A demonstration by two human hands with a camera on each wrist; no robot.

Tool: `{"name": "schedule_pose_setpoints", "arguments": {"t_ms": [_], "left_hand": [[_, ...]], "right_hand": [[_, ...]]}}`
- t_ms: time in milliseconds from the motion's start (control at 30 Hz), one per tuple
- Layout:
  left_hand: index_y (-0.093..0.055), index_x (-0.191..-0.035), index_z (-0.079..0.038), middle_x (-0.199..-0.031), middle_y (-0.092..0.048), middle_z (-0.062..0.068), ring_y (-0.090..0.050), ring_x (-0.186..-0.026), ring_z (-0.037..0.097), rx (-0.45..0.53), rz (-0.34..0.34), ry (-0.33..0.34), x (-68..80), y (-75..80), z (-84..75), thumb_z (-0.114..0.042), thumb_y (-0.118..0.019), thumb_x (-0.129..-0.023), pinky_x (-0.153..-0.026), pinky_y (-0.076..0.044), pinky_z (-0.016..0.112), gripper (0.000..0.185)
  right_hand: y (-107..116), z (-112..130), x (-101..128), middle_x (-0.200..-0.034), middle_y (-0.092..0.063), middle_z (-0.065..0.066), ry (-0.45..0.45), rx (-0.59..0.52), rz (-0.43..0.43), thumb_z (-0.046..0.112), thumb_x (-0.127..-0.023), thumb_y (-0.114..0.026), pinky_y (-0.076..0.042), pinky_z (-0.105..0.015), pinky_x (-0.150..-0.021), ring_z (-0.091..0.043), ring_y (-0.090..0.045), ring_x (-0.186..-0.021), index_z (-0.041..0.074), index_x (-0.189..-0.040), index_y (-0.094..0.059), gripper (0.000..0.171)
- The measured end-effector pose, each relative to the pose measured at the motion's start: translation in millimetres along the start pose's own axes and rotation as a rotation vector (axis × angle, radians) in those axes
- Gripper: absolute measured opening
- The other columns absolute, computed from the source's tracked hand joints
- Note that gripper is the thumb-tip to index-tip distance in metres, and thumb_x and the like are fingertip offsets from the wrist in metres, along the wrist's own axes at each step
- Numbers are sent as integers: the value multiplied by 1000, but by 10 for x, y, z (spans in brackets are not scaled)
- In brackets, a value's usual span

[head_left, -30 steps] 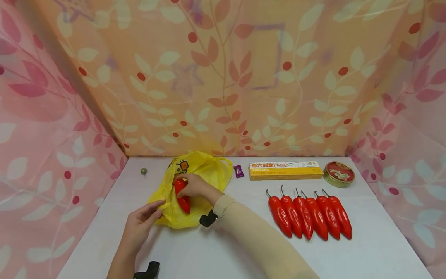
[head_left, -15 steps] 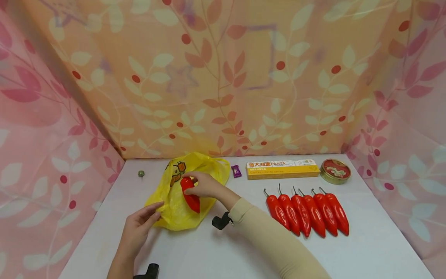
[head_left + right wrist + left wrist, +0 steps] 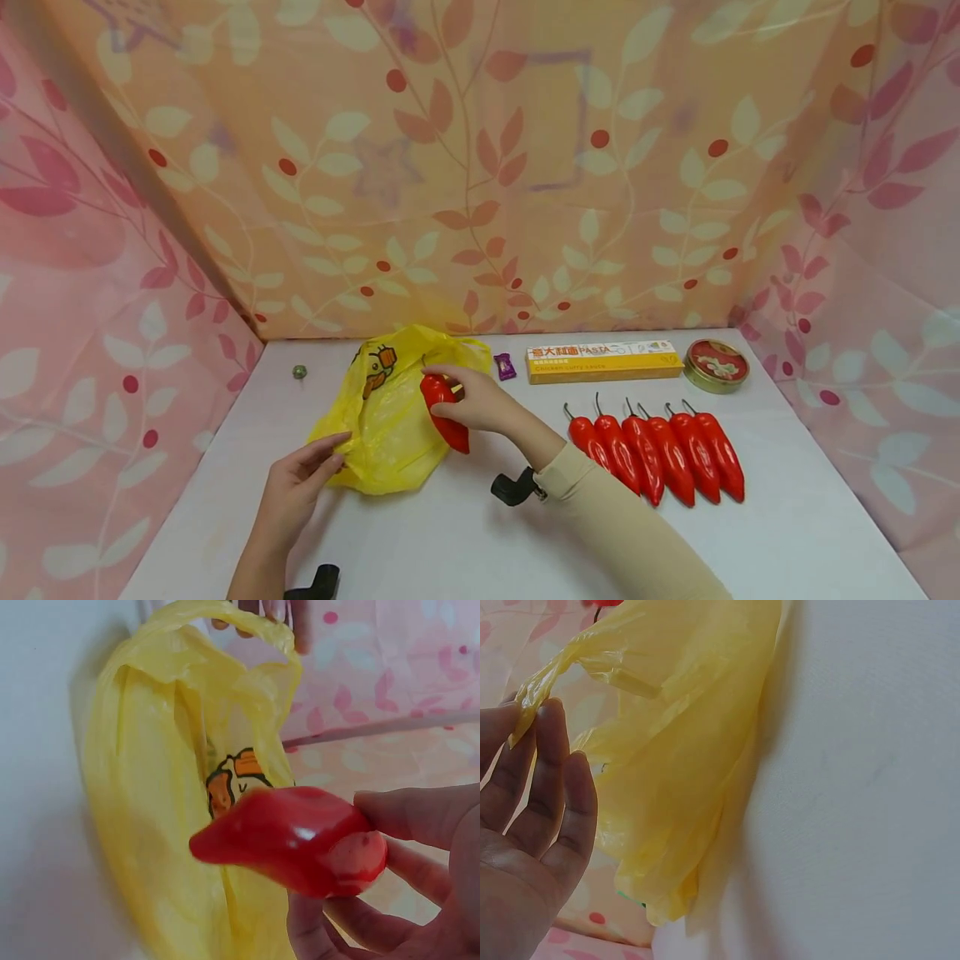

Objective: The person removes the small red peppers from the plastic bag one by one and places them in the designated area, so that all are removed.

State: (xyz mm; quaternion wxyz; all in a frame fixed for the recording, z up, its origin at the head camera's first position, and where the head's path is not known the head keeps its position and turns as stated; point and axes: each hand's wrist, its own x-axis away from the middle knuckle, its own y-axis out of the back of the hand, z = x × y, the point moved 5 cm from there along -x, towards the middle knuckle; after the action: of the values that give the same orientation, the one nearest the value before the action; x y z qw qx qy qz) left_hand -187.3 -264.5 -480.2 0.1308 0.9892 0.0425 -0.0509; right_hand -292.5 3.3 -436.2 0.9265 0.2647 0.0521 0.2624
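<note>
Red pepper (image 3: 444,412) farther out of yellow bag (image 3: 382,425)

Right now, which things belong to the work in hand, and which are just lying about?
In hand: red pepper in right hand; yellow bag pinched by left hand; six-pepper row.
Lying about: pasta box, round tin, purple candy, small green ball.

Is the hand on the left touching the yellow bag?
Touching. The left wrist view shows the left hand pinching an edge of the yellow bag between its fingertips.

We see two bare hands. Our right arm wears a long beige sleeve (image 3: 622,533) with a black camera mount (image 3: 513,488) at the wrist; another black mount (image 3: 315,582) sits on our unsleeved left wrist.
</note>
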Motion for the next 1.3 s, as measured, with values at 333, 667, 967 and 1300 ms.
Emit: {"name": "schedule_pose_setpoints", "arguments": {"t_ms": [333, 667, 967, 1300], "left_hand": [[-64, -131, 2, -123, -69, -8, -64, -104, 0, 3, -1, 11, -3, -12, -7, -10, -65, -99, -85, -56, 16, 35], [-64, -132, 0, -125, -68, -6, -64, -105, 0, 0, 11, 12, -26, -13, 1, -12, -65, -99, -86, -56, 16, 35], [-64, -132, 0, -122, -67, -13, -64, -105, -1, -22, 4, 28, -7, 5, 28, -12, -65, -99, -87, -56, 15, 35], [-65, -132, -1, -123, -68, -10, -64, -104, 0, -13, 2, 26, -15, -2, 42, -12, -64, -99, -86, -56, 16, 34]], "right_hand": [[218, -104, 349, -129, -61, -7, -13, 13, -73, 31, -93, -72, -62, -33, -74, -27, -61, -110, 29, -148, -52, 58], [399, -318, 655, -118, -65, -5, -76, 96, -174, 31, -90, -77, -61, -30, -68, -24, -60, -103, 30, -144, -54, 58], [458, -513, 864, -113, -65, 0, -124, 144, -242, 27, -88, -78, -59, -26, -63, -20, -59, -94, 30, -139, -58, 54], [584, -710, 1057, -117, -65, -5, -238, 330, -295, 30, -87, -80, -60, -33, -67, -21, -57, -94, 27, -141, -57, 58]]}}
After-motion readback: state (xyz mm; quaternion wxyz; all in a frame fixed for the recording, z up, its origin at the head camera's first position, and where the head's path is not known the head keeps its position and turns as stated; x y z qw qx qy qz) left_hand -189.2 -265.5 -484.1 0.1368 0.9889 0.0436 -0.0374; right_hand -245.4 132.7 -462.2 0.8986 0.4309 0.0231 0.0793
